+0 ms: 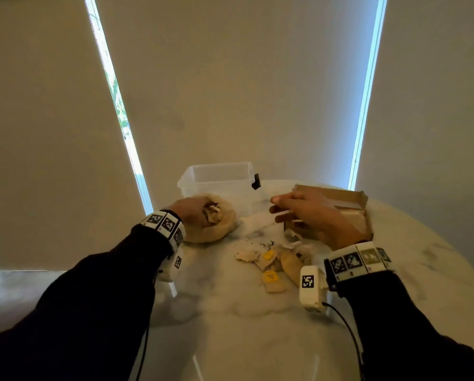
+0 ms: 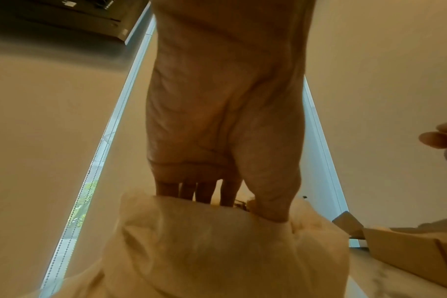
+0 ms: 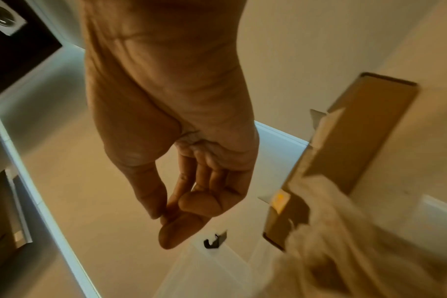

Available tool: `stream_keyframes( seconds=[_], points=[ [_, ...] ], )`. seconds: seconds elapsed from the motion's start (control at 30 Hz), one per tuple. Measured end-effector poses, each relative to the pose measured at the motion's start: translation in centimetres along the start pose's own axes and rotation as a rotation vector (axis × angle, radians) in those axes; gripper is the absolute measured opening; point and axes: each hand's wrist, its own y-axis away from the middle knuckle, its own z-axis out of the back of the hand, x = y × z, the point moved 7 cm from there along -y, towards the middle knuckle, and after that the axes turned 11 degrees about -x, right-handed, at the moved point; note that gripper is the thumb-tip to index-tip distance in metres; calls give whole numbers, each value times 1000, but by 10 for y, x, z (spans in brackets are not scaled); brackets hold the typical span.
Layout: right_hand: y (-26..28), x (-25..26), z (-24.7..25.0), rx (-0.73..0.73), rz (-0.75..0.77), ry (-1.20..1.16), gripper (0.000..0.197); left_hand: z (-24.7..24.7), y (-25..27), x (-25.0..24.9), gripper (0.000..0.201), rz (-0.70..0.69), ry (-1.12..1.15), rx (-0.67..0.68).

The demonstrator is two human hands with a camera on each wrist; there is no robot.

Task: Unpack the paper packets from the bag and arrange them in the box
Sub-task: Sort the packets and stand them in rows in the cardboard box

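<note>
Paper packets point(image 1: 268, 264) lie in a loose heap on the marble table point(image 1: 230, 325), near the front of the open cardboard box point(image 1: 351, 204); two carry yellow tags, and the print on them is too small to read. The cloth bag point(image 1: 219, 224) sits left of the heap, in front of a clear plastic tub point(image 1: 219, 180). The left hand point(image 1: 191, 211) reaches into the bag's mouth, fingers point(image 2: 204, 191) inside and thumb outside on the cloth; what they hold is hidden. The right hand point(image 1: 307, 213) hovers over the box's front edge, fingers point(image 3: 191, 201) loosely bent, holding nothing. Both wrists wear bands of black-and-white square markers.
</note>
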Motion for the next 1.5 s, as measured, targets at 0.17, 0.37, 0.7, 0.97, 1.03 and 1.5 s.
stream_keyframes(
  seconds=[0.17, 0.37, 0.7, 0.97, 1.03, 1.5],
  points=[
    [-1, -27, -1, 4, -44, -120, 22, -12, -7, -7, 35, 18, -83, -47],
    [-5, -35, -1, -22, -41, -148, 18, -4, -16, -1, 25, 39, -26, -195],
    [-5, -31, 14, -57, 23, -57, 13, 19, -21, 11, 45, 95, 80, -179],
    [-6, -34, 20, -72, 10, -64, 14, 41, -16, 10, 42, 84, 105, -173],
    [-5, -34, 18, -63, 19, -51, 13, 47, -16, 10, 41, 68, 80, -193],
    [-6, -32, 19, -40, 23, -64, 14, 81, 0, 36, 26, 361, 935, -242]
  ],
)
